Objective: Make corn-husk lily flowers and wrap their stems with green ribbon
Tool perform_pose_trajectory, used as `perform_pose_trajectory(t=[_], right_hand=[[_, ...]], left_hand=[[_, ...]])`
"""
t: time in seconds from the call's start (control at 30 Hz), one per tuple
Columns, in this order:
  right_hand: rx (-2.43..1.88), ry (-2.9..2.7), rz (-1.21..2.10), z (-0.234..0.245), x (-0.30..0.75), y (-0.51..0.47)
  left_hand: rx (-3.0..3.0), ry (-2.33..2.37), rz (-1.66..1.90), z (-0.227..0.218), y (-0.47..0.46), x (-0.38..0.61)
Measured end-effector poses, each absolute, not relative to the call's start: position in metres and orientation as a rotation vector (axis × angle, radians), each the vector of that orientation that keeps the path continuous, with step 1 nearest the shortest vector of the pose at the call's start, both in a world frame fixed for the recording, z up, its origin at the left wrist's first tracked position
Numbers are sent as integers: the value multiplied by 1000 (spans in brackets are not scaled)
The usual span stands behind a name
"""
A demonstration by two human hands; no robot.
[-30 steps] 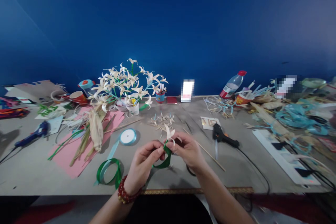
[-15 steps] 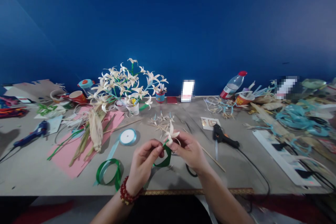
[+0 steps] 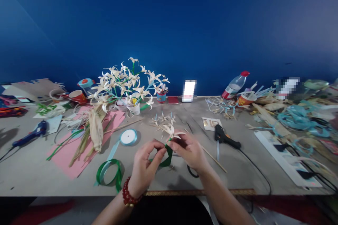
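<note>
My left hand (image 3: 146, 168) pinches a green ribbon (image 3: 167, 157) that loops between both hands. My right hand (image 3: 189, 150) grips the stem of a small cream flower (image 3: 173, 132), whose petals stick up above the fingers. The ribbon wraps at the base of that flower. A red bead bracelet (image 3: 127, 194) sits on my left wrist. Both hands hover just above the grey table (image 3: 34, 168) near its front edge.
A loose coil of green ribbon (image 3: 108, 172) and a pale blue ribbon spool (image 3: 128, 136) lie left of my hands. A black glue gun (image 3: 224, 137) with cord lies right. Behind stand a cream flower bouquet (image 3: 126, 84), pink paper (image 3: 68, 151), a blue glue gun (image 3: 30, 134), a bottle (image 3: 233, 85).
My left fingers have shifted down and back along the ribbon, and the flower in my right hand has turned slightly. The hands stay in the same place.
</note>
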State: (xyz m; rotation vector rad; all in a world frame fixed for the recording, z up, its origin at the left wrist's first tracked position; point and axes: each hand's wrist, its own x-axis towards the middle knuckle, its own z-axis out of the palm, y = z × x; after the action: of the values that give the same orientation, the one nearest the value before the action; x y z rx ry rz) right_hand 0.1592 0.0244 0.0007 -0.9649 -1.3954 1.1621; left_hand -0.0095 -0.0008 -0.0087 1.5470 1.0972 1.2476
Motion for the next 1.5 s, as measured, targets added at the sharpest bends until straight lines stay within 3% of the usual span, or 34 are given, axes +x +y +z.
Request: perform_pose_trajectory(t=[0.4, 0.7, 1.13, 1.5], right_hand=[[-863, -1433, 1299, -4, 163, 25], [-986, -1483, 992, -2, 160, 21], [-868, -1312, 1073, -10, 149, 16], [-915, -1511, 780, 0, 151, 20]], left_hand=[[984, 825, 1144, -20, 0, -6], [1344, 1065, 1263, -14, 0, -6], [1074, 823, 1242, -22, 0, 3], [1186, 925, 1251, -18, 1, -2]])
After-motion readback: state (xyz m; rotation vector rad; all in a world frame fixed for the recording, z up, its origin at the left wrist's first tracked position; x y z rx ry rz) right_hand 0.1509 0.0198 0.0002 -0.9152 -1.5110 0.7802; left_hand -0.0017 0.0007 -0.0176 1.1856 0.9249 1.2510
